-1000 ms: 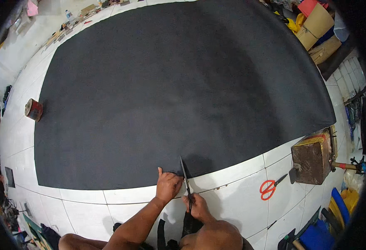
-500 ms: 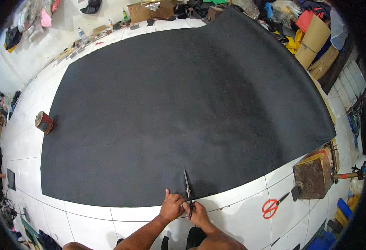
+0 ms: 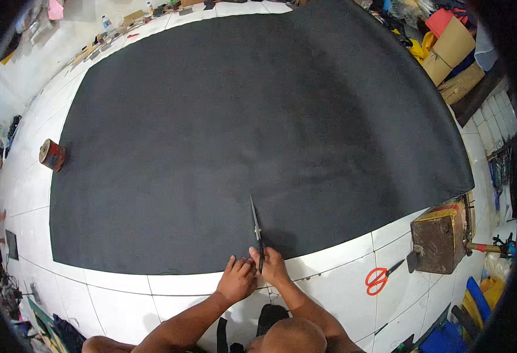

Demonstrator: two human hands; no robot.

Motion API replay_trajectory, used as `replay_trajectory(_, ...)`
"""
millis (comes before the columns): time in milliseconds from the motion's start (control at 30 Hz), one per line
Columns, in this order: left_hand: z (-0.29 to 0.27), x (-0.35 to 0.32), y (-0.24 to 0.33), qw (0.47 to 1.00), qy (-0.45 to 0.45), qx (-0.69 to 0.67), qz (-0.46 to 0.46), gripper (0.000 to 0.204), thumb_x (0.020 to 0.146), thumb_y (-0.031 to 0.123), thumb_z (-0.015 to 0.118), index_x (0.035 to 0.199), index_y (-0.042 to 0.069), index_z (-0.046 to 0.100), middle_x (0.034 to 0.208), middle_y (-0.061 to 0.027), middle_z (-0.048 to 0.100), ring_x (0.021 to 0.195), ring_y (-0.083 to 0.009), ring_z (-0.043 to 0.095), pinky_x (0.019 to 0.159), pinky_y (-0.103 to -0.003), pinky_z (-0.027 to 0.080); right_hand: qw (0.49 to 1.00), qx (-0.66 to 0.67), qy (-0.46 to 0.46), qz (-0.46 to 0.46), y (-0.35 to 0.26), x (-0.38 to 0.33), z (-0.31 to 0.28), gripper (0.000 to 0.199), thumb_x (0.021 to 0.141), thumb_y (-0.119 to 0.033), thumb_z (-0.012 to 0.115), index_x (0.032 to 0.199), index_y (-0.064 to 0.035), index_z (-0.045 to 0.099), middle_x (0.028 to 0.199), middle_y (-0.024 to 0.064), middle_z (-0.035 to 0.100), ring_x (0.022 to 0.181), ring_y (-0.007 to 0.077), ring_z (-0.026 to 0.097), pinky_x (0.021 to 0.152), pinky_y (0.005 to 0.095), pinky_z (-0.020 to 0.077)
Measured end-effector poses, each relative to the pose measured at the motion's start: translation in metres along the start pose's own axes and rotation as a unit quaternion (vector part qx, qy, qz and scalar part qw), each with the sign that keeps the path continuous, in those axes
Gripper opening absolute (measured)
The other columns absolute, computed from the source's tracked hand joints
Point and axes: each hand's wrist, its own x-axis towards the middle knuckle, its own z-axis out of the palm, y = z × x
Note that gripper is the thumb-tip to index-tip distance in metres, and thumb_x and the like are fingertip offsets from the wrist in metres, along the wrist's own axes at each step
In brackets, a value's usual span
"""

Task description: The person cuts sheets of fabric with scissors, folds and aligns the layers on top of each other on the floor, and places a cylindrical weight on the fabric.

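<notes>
A large black sheet (image 3: 211, 135), smooth like synthetic leather, lies spread over the white floor. My right hand (image 3: 272, 267) grips the black handles of long-bladed scissors (image 3: 257, 223) at its near edge. Their blades point away from me over the sheet and look nearly closed. Beside them on the left, my left hand (image 3: 236, 280) has its fingers bent together on the sheet's near edge; its thumb is hidden. To the right, orange-handled scissors (image 3: 377, 281) rest on the tiles.
A red, rusty can (image 3: 52, 155) stands at the sheet's left edge. On the right a worn brown block (image 3: 438, 238) touches its corner. Rolled brown material (image 3: 449, 50) and heaped cloth lie at the far right. Bottles and scraps line the far wall.
My right hand has moved the scissors forward, farther over the sheet. The left hand's raised finger has come down beside the others. The view has tilted lower.
</notes>
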Motion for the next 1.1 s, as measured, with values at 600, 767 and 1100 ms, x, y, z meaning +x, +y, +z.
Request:
replay_trajectory(600, -0.001, 0.001, 0.002, 0.999, -0.016, -0.034, -0.007, 0.053, 0.083, 0.027, 0.064, 0.131, 0.007, 0.055, 0.127, -0.0155, 0.055, 0.120, -0.0336, 0.050, 0.105, -0.059, 0.035, 0.998, 0.069, -0.011, 0.009, -0.067, 0.130, 0.003, 0.050, 0.090, -0.050, 0.065, 0.067, -0.0091, 0.047, 0.056, 0.0009, 0.049, 0.046, 0.0105, 0.049, 0.042, 0.0275, 0.0419)
replay_trajectory(767, -0.002, -0.001, -0.001, 0.999, -0.022, -0.037, -0.012, 0.054, 0.083, 0.029, 0.065, 0.131, 0.006, 0.055, 0.127, -0.0155, 0.054, 0.119, -0.0335, 0.050, 0.106, -0.059, 0.034, 0.999, 0.045, -0.016, -0.007, -0.101, 0.172, 0.003, 0.054, 0.088, -0.056, 0.063, 0.066, -0.0105, 0.046, 0.057, 0.0018, 0.050, 0.047, 0.0117, 0.051, 0.043, 0.0278, 0.0428)
replay_trajectory(1100, -0.005, 0.004, 0.000, 0.999, 0.010, -0.031, -0.011, 0.045, 0.085, 0.029, 0.063, 0.124, 0.006, 0.061, 0.120, -0.0151, 0.059, 0.115, -0.0332, 0.054, 0.102, -0.055, 0.039, 0.997, 0.076, -0.017, -0.010, -0.146, 0.259, 0.002, 0.059, 0.087, -0.058, 0.064, 0.065, -0.0045, 0.051, 0.055, 0.0054, 0.051, 0.044, 0.0161, 0.053, 0.042, 0.0328, 0.0436)
